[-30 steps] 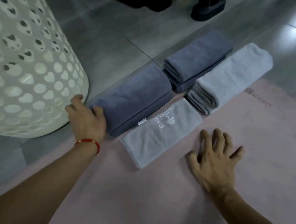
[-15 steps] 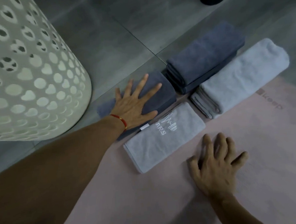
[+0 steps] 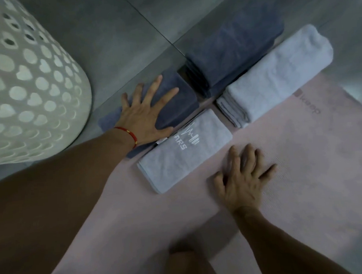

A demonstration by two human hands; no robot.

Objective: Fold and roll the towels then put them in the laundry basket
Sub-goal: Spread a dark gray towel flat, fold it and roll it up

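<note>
— Where are the towels?

— Four folded ones lie on the floor at the far edge of a pink mat [image 3: 304,161]. The near dark blue towel [image 3: 174,107] sits partly on the grey floor [image 3: 110,35], just right of the white laundry basket [image 3: 24,83] with its heart-shaped holes. Touching its near side is a light grey towel [image 3: 183,155] with white lettering. Further right, another dark blue towel [image 3: 234,49] and a second light grey towel [image 3: 278,73] lie side by side.

— And the hands?

— The left hand [image 3: 145,118], a red string bracelet [image 3: 129,135] at its wrist, lies flat on the near dark blue towel, fingers straight and spread. The right hand [image 3: 242,179] rests on the mat just right of the lettered towel, fingers spread, holding nothing.

— Anything in the basket?

— Its inside is out of view.
</note>
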